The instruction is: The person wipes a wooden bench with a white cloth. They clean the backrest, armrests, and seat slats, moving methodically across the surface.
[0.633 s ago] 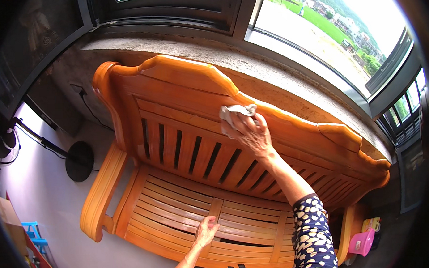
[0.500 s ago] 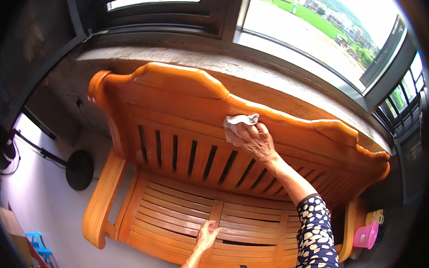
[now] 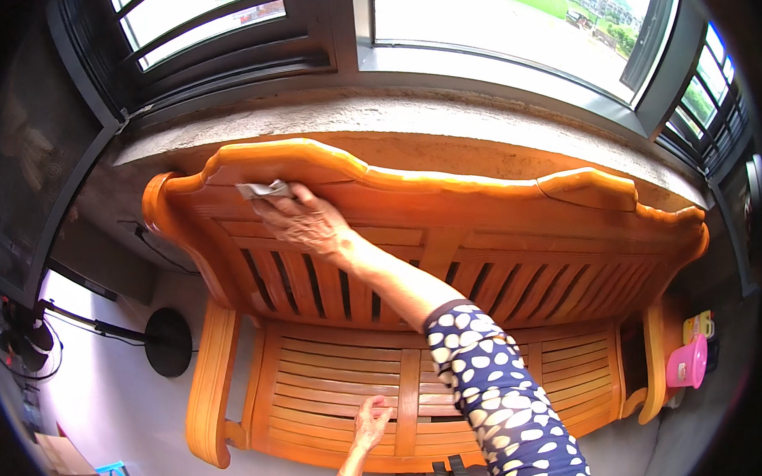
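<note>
Wooden backrest (image 3: 472,205): wiping apparently in hand. Right hand (image 3: 313,227) clamped on cloth (image 3: 266,190); left hand (image 3: 372,421) empty, fingers apart. Next stroke needs even pressure.

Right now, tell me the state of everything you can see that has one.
Wooden bench: standing upright
Right hand: gripping the cloth
Cloth: bunched, at the backrest
Left hand: empty, loosely curled, over the seat
Black round base: lying flat
Pink tub: contents not visible
Large window: open or shut unclear

head, left fisheye | above the wooden bench (image 3: 438,248) | facing down, forward | near
</note>
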Demonstrator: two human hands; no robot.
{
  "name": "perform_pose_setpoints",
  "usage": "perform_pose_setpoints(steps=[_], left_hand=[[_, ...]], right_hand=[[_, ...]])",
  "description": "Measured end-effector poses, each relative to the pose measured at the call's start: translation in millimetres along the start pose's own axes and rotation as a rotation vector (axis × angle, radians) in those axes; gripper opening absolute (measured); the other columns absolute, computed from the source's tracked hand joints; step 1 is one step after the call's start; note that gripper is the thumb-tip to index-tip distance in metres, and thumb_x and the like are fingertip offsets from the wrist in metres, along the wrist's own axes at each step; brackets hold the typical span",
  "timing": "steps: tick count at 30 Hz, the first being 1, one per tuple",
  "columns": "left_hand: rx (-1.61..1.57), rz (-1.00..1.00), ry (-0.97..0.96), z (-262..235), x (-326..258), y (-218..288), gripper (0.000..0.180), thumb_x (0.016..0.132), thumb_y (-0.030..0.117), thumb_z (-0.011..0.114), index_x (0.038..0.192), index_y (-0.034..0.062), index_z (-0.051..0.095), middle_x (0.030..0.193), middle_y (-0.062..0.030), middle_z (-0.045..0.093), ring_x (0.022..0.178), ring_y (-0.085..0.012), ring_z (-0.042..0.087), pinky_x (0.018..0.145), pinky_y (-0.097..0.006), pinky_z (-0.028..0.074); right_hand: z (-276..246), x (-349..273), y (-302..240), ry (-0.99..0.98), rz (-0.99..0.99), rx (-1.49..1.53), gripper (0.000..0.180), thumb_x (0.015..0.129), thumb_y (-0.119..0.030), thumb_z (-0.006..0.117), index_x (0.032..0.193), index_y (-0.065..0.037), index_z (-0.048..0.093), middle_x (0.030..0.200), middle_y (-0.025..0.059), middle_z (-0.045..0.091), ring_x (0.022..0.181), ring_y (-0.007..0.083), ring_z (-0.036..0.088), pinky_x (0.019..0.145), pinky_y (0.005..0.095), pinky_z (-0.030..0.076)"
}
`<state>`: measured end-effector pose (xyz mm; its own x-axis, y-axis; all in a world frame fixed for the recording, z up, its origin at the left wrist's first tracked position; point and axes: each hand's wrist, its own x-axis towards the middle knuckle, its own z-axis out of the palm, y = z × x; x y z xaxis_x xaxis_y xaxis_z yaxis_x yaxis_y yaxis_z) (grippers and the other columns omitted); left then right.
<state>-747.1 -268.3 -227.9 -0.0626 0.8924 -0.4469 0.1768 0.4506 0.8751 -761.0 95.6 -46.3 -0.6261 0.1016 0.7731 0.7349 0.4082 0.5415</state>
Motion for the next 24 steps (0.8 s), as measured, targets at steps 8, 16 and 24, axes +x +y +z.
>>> perform_pose_setpoints(steps=[8,16,24], left_hand=[[-0.022,-0.053,-0.032,5.2,-4.2,-8.5,0.044,0.082,0.017,0.071,0.118,-0.0010,0.053,0.107,-0.0136,0.062,0.097,-0.0205,0.061,0.082,-0.034,0.051],[0.038,-0.041,-0.015,31.5,-4.6,17.2,0.043,0.081,0.017,0.069,0.116,-0.0025,0.055,0.104,-0.0156,0.065,0.090,-0.0228,0.065,0.082,-0.035,0.051],[0.049,-0.019,-0.023,75.6,-15.1,18.8,0.044,0.081,0.016,0.069,0.118,-0.0023,0.054,0.109,-0.0163,0.063,0.095,-0.0213,0.063,0.083,-0.033,0.051]], right_hand=[[-8.7,-48.8,9.1,-0.161,-0.096,-0.025,0.046,0.081,-0.032,0.052,0.126,-0.023,0.055,0.140,-0.0066,0.037,0.130,0.0187,0.028,0.113,0.0469,0.015],[-35.1,-107.0,52.7,-0.126,-0.053,-0.090,0.044,0.081,-0.034,0.055,0.123,-0.024,0.057,0.136,-0.0068,0.039,0.131,0.0172,0.027,0.113,0.0473,0.013],[-57.9,-201.2,97.4,-0.201,-0.135,-0.056,0.039,0.081,-0.027,0.055,0.119,-0.022,0.056,0.122,-0.0027,0.041,0.124,0.0178,0.033,0.110,0.0434,0.021]])
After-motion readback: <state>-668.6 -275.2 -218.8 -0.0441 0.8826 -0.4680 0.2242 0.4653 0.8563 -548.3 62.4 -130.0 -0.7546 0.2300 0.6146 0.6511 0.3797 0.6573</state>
